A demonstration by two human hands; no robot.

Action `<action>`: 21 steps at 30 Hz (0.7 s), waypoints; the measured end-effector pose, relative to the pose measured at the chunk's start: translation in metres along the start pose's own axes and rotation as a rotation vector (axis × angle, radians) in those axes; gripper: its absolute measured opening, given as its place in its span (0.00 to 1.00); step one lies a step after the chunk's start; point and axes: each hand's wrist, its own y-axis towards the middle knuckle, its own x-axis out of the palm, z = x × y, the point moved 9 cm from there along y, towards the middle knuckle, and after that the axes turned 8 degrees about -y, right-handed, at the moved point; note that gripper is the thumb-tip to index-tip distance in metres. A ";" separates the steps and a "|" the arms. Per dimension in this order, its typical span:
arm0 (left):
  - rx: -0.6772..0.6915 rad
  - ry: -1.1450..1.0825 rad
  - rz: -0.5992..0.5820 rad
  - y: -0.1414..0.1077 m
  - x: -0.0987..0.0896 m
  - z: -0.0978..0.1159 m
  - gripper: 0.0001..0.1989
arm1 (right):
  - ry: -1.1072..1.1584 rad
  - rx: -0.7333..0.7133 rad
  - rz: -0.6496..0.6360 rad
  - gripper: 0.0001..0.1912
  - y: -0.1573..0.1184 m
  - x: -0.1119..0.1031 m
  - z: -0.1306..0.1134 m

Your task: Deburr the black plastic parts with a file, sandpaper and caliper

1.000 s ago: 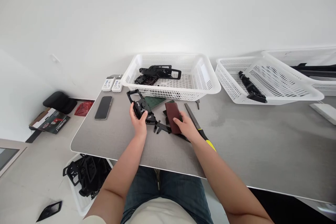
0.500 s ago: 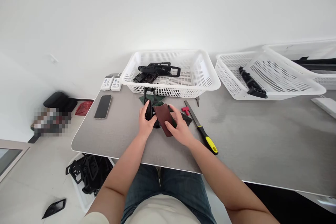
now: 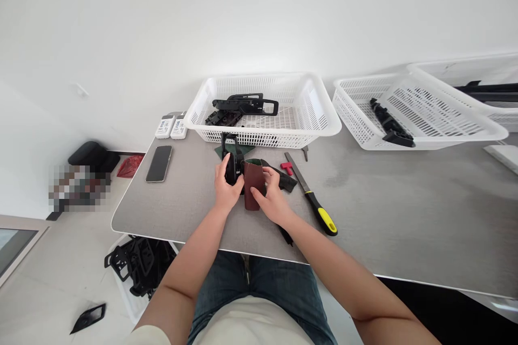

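Note:
In my left hand [image 3: 227,186] is a black plastic part [image 3: 232,164] with an open frame at its far end, gripped between thumb and fingers. My right hand [image 3: 275,197] holds a bent sheet of reddish-brown sandpaper [image 3: 253,186], its dark green side showing at the top edge, close beside the part. Whether sheet and part touch is not clear. Another dark green sheet [image 3: 246,150] lies beyond the hands. Right of my right hand lies a black piece [image 3: 286,180], partly covered, and another black end [image 3: 286,236] shows under my wrist.
A file [image 3: 313,199] with a black-yellow handle and a red T-shaped piece [image 3: 287,167] lie to the right. White baskets [image 3: 259,139] with black parts stand along the wall. A phone [image 3: 158,164] and white boxes [image 3: 165,127] are at left. Below the edge sits a bin of black parts [image 3: 140,264].
The sandpaper has turned from slanted to more upright and shifted slightly left with my right hand. A black end now shows below my right wrist. My left hand keeps the part nearly still.

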 end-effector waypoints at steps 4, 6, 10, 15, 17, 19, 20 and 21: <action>-0.006 -0.048 -0.039 -0.001 0.003 -0.002 0.31 | 0.024 0.045 -0.031 0.23 0.002 0.001 0.002; -0.014 -0.104 -0.082 -0.003 0.006 -0.004 0.31 | 0.055 0.068 -0.024 0.19 0.004 -0.001 0.003; -0.065 -0.243 -0.121 -0.003 0.010 -0.010 0.30 | 0.112 0.071 0.054 0.15 0.008 -0.010 0.004; -0.135 -0.356 -0.107 0.000 0.012 -0.019 0.29 | -0.020 0.085 0.163 0.18 0.006 -0.021 0.009; -0.134 -0.374 -0.117 0.000 0.014 -0.020 0.29 | -0.074 0.065 0.199 0.16 0.005 -0.025 0.007; -0.131 -0.367 -0.132 0.000 0.015 -0.019 0.29 | -0.111 0.014 0.215 0.13 0.005 -0.028 0.000; -0.132 -0.358 -0.139 -0.001 0.016 -0.019 0.29 | -0.125 -0.013 0.203 0.12 0.005 -0.027 -0.005; -0.133 -0.351 -0.144 -0.001 0.016 -0.020 0.29 | -0.133 -0.038 0.171 0.10 0.006 -0.025 -0.009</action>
